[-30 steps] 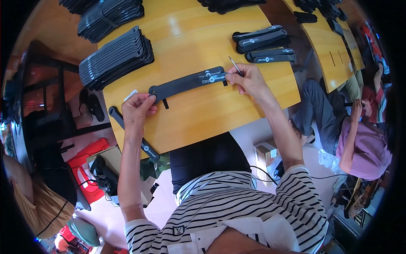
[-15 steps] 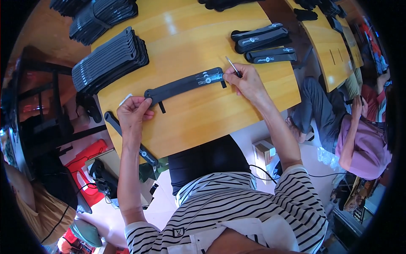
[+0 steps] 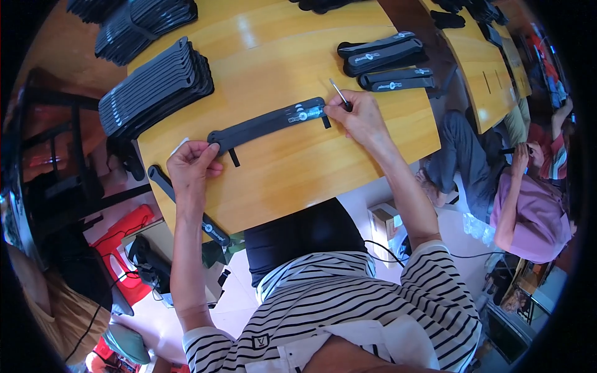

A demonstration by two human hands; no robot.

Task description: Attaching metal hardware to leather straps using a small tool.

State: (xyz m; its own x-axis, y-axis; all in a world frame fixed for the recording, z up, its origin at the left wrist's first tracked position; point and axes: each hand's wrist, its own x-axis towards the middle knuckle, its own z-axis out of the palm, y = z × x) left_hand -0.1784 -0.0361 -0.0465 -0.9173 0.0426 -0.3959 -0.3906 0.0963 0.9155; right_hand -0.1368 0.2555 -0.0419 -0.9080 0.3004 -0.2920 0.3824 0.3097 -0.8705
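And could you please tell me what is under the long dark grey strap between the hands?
Around the long dark grey strap, the yellow wood-grain tabletop shows, and two short black strips show along the strap's near edge. Whatever lies directly underneath is covered.

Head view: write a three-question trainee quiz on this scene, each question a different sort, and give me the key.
1. True or false: the left hand pinches the left end of the dark strap.

2. Which holds the slim tool?
a) the left hand
b) the right hand
c) neither

3. Fill in the blank: the strap stack nearest the left hand lies on the ____ side of the table.

Key: 1 true; 2 b; 3 left.
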